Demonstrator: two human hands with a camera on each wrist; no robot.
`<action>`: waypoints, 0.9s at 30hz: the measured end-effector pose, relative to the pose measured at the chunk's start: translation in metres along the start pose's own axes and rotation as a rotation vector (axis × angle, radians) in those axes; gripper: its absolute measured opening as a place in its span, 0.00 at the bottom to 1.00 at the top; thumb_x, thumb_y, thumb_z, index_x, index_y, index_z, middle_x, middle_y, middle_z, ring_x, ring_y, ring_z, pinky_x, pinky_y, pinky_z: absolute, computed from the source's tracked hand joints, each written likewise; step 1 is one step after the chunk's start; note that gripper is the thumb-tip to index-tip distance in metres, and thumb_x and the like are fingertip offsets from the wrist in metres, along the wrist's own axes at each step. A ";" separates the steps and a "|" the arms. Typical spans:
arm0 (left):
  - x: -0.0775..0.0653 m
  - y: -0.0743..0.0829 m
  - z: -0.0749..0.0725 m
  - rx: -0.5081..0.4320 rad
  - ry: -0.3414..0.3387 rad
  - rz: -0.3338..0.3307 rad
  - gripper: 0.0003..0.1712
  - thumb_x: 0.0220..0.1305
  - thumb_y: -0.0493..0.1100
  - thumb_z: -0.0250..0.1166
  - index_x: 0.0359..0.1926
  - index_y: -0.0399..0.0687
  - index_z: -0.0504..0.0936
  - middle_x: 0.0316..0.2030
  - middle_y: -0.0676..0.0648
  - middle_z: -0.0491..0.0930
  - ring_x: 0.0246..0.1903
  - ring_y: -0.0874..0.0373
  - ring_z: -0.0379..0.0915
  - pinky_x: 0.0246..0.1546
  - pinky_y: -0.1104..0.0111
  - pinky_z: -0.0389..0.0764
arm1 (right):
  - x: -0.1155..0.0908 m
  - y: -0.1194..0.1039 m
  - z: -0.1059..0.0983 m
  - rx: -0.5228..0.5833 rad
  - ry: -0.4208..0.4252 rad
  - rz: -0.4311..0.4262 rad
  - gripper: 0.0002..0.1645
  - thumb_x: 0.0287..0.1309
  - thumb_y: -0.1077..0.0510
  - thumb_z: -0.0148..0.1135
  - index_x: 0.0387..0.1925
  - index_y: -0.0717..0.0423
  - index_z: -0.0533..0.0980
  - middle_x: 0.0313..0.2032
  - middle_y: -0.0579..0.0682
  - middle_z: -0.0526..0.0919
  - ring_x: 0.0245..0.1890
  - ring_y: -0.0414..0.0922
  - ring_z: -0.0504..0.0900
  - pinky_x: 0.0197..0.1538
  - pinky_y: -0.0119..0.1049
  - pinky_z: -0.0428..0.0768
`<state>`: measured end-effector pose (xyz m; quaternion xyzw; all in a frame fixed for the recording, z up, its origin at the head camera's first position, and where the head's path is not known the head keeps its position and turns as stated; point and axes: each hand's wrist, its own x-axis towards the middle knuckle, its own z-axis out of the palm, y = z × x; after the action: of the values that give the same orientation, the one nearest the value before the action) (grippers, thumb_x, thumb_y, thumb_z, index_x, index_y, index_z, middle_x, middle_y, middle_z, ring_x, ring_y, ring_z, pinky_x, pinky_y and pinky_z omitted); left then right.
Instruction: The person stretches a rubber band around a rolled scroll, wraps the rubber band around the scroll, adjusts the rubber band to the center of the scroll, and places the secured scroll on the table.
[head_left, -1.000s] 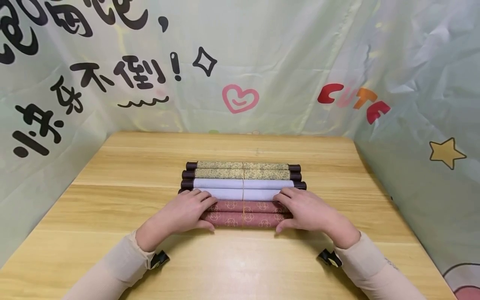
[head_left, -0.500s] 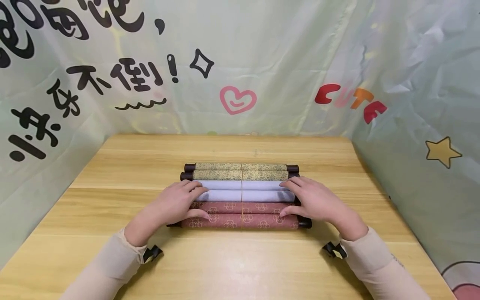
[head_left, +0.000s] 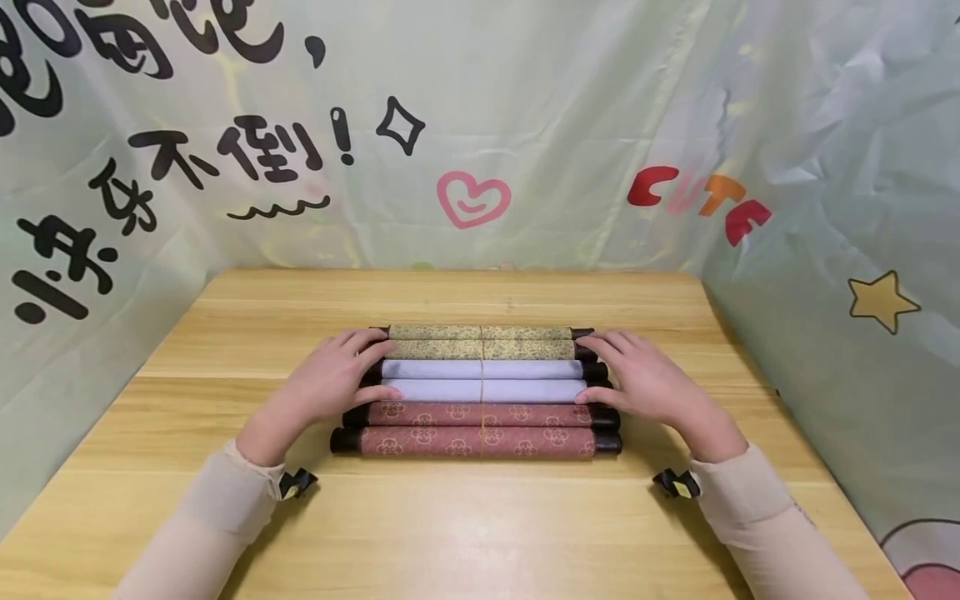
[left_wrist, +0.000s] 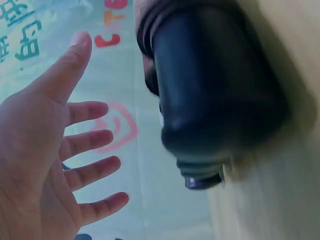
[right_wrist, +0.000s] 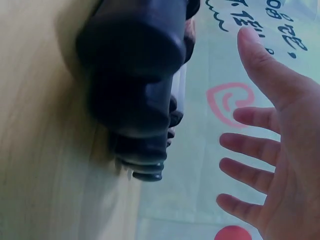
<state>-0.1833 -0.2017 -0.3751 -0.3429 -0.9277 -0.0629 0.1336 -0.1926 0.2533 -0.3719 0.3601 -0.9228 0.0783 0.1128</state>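
Rolled hanging scrolls with dark end knobs lie side by side on the wooden table. At the back are two yellow patterned scrolls (head_left: 435,349), then two pale lavender scrolls (head_left: 435,390), and nearest me two red flowered scrolls (head_left: 450,442). A thin string crosses each at its middle. My left hand (head_left: 322,379) is over the left ends of the yellow and lavender scrolls, my right hand (head_left: 645,379) over the right ends. Both wrist views show straight, spread fingers with nothing held, beside the dark scroll knobs (left_wrist: 210,85), which look blurred in the right wrist view.
The wooden table (head_left: 480,533) stretches in front of the scrolls and to both sides. Pale green printed curtains (head_left: 570,100) hang behind it and at left and right. A small black device (head_left: 298,483) sits at each wrist.
Both hands have moved outward and away from me, from the red and lavender scrolls to the ends of the lavender and yellow ones. The red scrolls' dark ends are now uncovered.
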 end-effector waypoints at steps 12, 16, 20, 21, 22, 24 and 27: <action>-0.008 -0.025 0.007 0.027 -0.048 -0.171 0.46 0.59 0.72 0.59 0.70 0.50 0.66 0.67 0.36 0.61 0.64 0.32 0.57 0.56 0.33 0.62 | -0.005 0.018 0.003 -0.016 -0.026 0.111 0.53 0.53 0.31 0.64 0.71 0.57 0.62 0.66 0.63 0.65 0.65 0.65 0.61 0.62 0.68 0.59; -0.009 -0.031 0.008 0.037 -0.065 -0.215 0.47 0.59 0.72 0.58 0.70 0.51 0.64 0.69 0.35 0.58 0.66 0.31 0.53 0.58 0.32 0.58 | -0.007 0.023 0.002 -0.019 -0.023 0.145 0.53 0.53 0.31 0.65 0.71 0.56 0.60 0.67 0.64 0.63 0.66 0.66 0.59 0.61 0.70 0.57; -0.010 -0.038 0.007 0.032 -0.080 -0.262 0.47 0.60 0.73 0.57 0.71 0.51 0.64 0.70 0.35 0.55 0.68 0.31 0.49 0.60 0.32 0.54 | -0.010 0.031 0.002 -0.019 -0.020 0.175 0.53 0.55 0.32 0.64 0.72 0.55 0.59 0.68 0.64 0.61 0.67 0.67 0.57 0.62 0.70 0.55; -0.010 -0.040 0.007 0.029 -0.088 -0.273 0.48 0.60 0.73 0.57 0.72 0.51 0.63 0.71 0.35 0.54 0.68 0.31 0.48 0.60 0.31 0.53 | -0.011 0.033 0.003 -0.019 -0.022 0.186 0.53 0.55 0.32 0.64 0.72 0.55 0.58 0.68 0.64 0.60 0.67 0.67 0.56 0.62 0.70 0.54; -0.010 -0.041 0.007 0.027 -0.094 -0.284 0.48 0.60 0.74 0.56 0.72 0.51 0.62 0.71 0.35 0.53 0.68 0.30 0.46 0.60 0.31 0.52 | -0.012 0.035 0.003 -0.018 -0.025 0.197 0.53 0.55 0.32 0.64 0.73 0.55 0.58 0.69 0.64 0.59 0.67 0.68 0.55 0.63 0.70 0.53; -0.011 -0.045 0.007 0.021 -0.104 -0.309 0.49 0.60 0.75 0.55 0.73 0.52 0.61 0.72 0.36 0.52 0.69 0.30 0.44 0.60 0.30 0.49 | -0.013 0.039 0.004 -0.019 -0.034 0.220 0.54 0.56 0.31 0.63 0.74 0.53 0.56 0.70 0.65 0.58 0.68 0.68 0.54 0.63 0.71 0.51; -0.013 -0.049 0.008 0.012 -0.128 -0.347 0.50 0.60 0.76 0.53 0.74 0.55 0.58 0.73 0.36 0.49 0.70 0.30 0.41 0.60 0.28 0.45 | -0.015 0.045 0.004 -0.019 -0.052 0.260 0.56 0.56 0.30 0.61 0.76 0.51 0.52 0.71 0.64 0.55 0.69 0.68 0.52 0.64 0.71 0.49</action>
<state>-0.2077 -0.2451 -0.3873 -0.1803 -0.9799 -0.0576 0.0634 -0.2127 0.2949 -0.3826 0.2382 -0.9650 0.0740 0.0812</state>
